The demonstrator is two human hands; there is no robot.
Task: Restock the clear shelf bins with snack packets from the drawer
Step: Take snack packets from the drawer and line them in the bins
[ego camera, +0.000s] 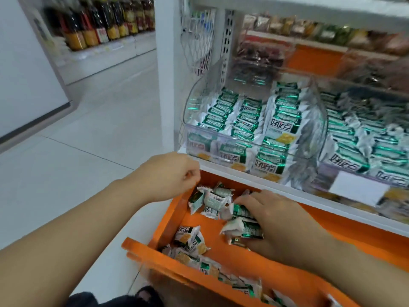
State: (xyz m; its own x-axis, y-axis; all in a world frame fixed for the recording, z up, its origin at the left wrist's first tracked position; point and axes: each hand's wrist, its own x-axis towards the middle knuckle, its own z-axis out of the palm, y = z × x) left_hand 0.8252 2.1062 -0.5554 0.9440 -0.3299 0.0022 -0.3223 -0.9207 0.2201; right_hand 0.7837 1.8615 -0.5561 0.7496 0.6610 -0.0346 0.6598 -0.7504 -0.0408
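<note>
R hand (278, 220) is down inside the orange drawer (276, 269), fingers curled over a clump of snack packets (245, 230) near the drawer's middle. It grips approx. 2 or 3; exact count not visible. L hand (170, 173) hovers over the drawer's rear L corner, fingers curled in; whether it pinches anything cannot be told.

Step in hand: pick-up from drawer. Next move, as judged: lift the clump out past the white shelf edge (243, 177) directly above, then feed it in over the open top of the clear bin (199, 103). This bin looks near full w/ stacked rows, so placement needs care. The neighbouring bin (321, 120) on the R is also well stocked.

Packets: small pillow packs, white w/ green foil bands and crimped ends — 1 shows a barcode. Loose piles lie at drawer rear, mid and front.
</note>
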